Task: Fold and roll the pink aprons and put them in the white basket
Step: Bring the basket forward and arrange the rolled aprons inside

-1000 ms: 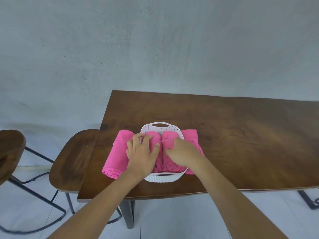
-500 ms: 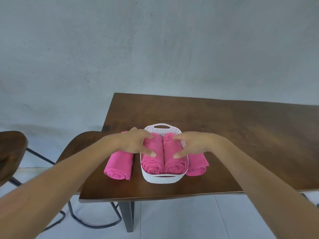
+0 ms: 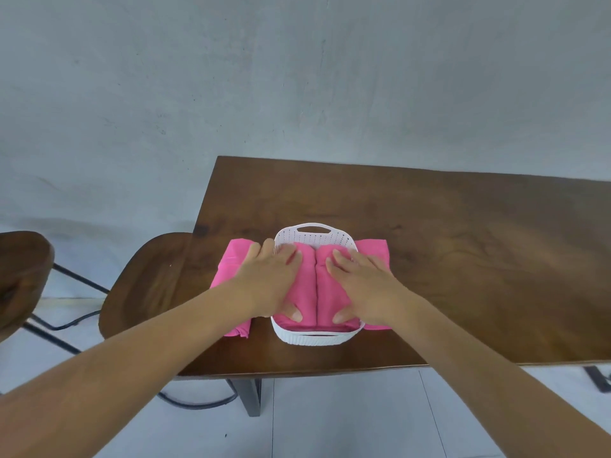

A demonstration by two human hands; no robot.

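A white perforated basket sits near the front of the wooden table. Two rolled pink aprons lie side by side inside it, the left roll and the right roll. My left hand lies flat on the left roll, fingers spread. On the right roll my right hand presses down the same way. Another pink apron roll lies on the table just left of the basket, and one more lies just right of it.
A wooden stool stands against the table's left edge and a second stool is at the far left. A grey wall rises behind the table. The right half of the tabletop is bare wood.
Both hands shifted from gripping the rolls' sides to lying flat on top of them, pressing them into the basket. The camera has tilted downward.
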